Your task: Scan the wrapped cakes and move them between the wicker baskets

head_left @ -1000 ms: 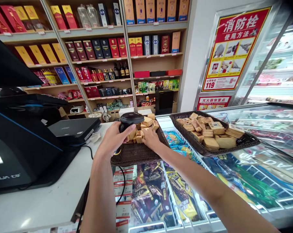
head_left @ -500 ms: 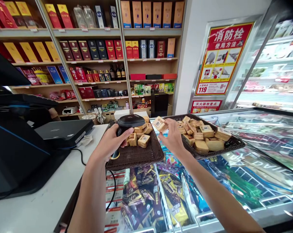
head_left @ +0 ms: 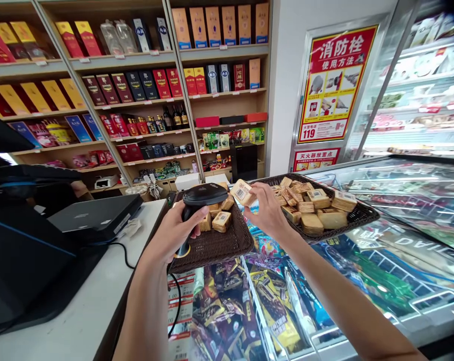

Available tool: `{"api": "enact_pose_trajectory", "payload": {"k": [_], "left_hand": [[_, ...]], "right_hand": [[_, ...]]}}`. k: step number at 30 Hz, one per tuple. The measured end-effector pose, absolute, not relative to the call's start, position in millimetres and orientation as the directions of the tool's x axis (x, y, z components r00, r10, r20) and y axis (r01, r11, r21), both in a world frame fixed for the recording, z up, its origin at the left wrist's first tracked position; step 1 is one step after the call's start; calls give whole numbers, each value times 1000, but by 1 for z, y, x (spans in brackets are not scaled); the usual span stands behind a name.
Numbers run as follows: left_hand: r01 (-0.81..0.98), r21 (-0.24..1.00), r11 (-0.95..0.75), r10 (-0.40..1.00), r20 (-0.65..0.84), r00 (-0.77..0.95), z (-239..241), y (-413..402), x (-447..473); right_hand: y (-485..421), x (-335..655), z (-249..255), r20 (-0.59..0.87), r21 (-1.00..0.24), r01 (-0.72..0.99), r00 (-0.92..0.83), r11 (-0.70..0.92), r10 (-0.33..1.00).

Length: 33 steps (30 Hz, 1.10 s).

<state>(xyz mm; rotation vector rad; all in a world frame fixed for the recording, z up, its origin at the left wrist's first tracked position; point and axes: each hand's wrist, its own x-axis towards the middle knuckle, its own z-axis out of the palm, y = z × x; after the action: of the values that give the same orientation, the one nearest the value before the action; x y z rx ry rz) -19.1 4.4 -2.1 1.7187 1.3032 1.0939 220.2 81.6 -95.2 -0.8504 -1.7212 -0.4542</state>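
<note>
My left hand is wrapped round the handle of a black barcode scanner, its head pointing right. Between the fingers and thumb of my right hand is a small tan packet, its barcode label turned towards me. The scanner head and this packet are close together but apart. Under the scanner lies a dark brown woven basket with several similar packets, partly hidden by the scanner. To the right, beyond my right hand, a second woven basket holds many more such packets.
Both baskets rest on a glass-topped freezer with wrapped ice creams inside. On the left is a white counter with a black machine. The scanner's cable hangs down. Shelves of boxes line the back wall.
The packet in my right hand has moved slightly left, nearer the scanner head, with its label more towards me. My left hand keeps its hold on the scanner. The whole view has shifted a little.
</note>
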Motion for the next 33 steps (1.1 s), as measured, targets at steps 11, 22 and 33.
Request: {"api": "enact_pose_trajectory", "payload": {"k": [11,22,33], "left_hand": [[380,889,-257,964,211,160,-1,1,-12],[442,869,-223,975,201,97,-6,9,-31],[431,872,-231,966,258,-2,-2,7,-47]], "right_hand": [[80,218,-97,929,-107,766,-150,634,337],[144,258,-106,713,-371,890,91,264,695],[161,217,-118,634,-285,915,-42,284,772]]}}
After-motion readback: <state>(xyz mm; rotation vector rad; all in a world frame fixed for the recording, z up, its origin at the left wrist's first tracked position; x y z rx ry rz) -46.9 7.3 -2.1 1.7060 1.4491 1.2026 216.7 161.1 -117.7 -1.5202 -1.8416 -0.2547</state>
